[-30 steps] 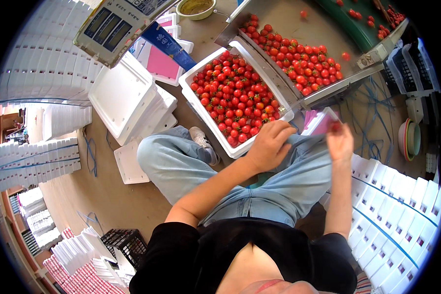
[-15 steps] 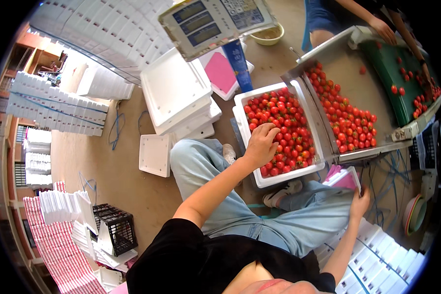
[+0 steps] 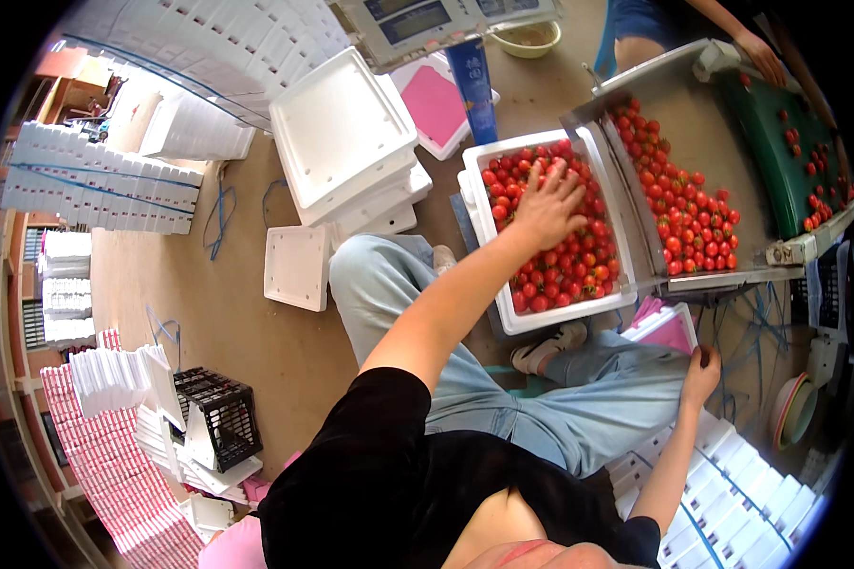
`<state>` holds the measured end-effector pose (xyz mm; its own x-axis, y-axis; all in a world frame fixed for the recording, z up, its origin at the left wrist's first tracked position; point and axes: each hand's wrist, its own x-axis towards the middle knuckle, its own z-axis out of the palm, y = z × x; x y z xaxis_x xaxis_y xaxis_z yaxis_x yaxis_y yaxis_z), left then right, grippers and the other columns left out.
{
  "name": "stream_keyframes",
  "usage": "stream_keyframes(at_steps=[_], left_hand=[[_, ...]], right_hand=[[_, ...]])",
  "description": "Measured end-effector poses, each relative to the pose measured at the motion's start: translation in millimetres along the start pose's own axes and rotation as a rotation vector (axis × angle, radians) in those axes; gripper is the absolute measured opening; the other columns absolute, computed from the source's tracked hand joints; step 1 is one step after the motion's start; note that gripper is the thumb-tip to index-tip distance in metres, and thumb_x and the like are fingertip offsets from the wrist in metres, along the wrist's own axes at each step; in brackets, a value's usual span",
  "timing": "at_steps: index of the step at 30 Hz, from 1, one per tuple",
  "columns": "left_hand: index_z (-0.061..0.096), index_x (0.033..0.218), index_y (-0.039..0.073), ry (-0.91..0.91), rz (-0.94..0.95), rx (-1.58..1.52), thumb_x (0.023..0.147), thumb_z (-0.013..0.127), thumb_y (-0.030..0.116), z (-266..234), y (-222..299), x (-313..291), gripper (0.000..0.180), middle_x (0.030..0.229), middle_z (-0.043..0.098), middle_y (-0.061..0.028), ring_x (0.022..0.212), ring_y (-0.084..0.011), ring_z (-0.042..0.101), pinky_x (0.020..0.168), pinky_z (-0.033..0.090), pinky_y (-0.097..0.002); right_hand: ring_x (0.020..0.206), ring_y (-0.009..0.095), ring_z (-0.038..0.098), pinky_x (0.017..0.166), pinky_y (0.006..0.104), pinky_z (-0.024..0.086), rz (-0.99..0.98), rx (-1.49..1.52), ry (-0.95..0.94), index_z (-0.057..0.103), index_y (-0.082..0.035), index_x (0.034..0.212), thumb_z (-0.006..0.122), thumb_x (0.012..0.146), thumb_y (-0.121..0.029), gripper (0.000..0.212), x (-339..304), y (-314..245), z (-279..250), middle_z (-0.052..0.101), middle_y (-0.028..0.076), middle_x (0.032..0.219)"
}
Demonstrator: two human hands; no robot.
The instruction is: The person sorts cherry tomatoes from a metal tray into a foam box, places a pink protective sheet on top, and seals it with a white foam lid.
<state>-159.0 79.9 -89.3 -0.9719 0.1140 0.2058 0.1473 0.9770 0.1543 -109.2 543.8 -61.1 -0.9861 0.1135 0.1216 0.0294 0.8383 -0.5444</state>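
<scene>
My left hand (image 3: pixel 548 207) lies spread and palm down on the red cherry tomatoes (image 3: pixel 565 270), which fill a white foam box (image 3: pixel 484 197) in front of me. Its fingers are apart and grip nothing. Over by my right knee, my right hand (image 3: pixel 701 376) is closed at the corner of a small white foam box (image 3: pixel 687 321) with a pink liner (image 3: pixel 672 334). My leg hides part of that box. Next to the full box is a metal sorting tray (image 3: pixel 721 156) with more cherry tomatoes (image 3: pixel 697 228) heaped along its near side.
A scale display (image 3: pixel 417 24) on a blue post (image 3: pixel 472 95) stands beyond the full box. Stacked white foam boxes (image 3: pixel 342 133) are to the left, with a black crate (image 3: pixel 228 417) lower down. A co-worker's hand (image 3: pixel 761 57) rests by the green belt (image 3: pixel 759 161).
My left hand has moved forward over the tomatoes, its curled fingers now spread flat. My right hand stays at the small box. The view has shifted slightly.
</scene>
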Motion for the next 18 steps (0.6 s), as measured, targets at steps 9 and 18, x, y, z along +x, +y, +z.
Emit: stream_keyframes(at_steps=[9, 18], left_hand=[[0.054, 0.136, 0.006, 0.189, -0.33, -0.267, 0.1, 0.047, 0.03, -10.7, -43.4, -39.1, 0.044, 0.146, 0.049, -0.0128, 0.137, -0.0369, 0.04, 0.116, 0.03, -0.0462], [0.067, 0.113, 0.004, 0.289, -0.132, -0.168, 0.082, 0.06, 0.002, -24.4, 21.7, -98.1, 0.032, 0.13, 0.057, -0.0119, 0.128, -0.0314, 0.048, 0.108, 0.041, -0.0426]], right_hand=[[0.077, 0.022, 0.064, 0.074, 0.0331, 0.05, 0.002, 0.006, 0.014, 0.069, -0.002, 0.098, 0.065, 0.09, -0.016, 0.017, -3.4, -11.0, -2.6, 0.067, 0.011, 0.086], [0.08, 0.023, 0.065, 0.076, 0.0337, 0.049, 0.033, 0.003, -0.026, 0.068, -0.001, 0.097, 0.064, 0.09, -0.015, 0.016, -3.0, -21.9, -4.8, 0.068, 0.011, 0.088]])
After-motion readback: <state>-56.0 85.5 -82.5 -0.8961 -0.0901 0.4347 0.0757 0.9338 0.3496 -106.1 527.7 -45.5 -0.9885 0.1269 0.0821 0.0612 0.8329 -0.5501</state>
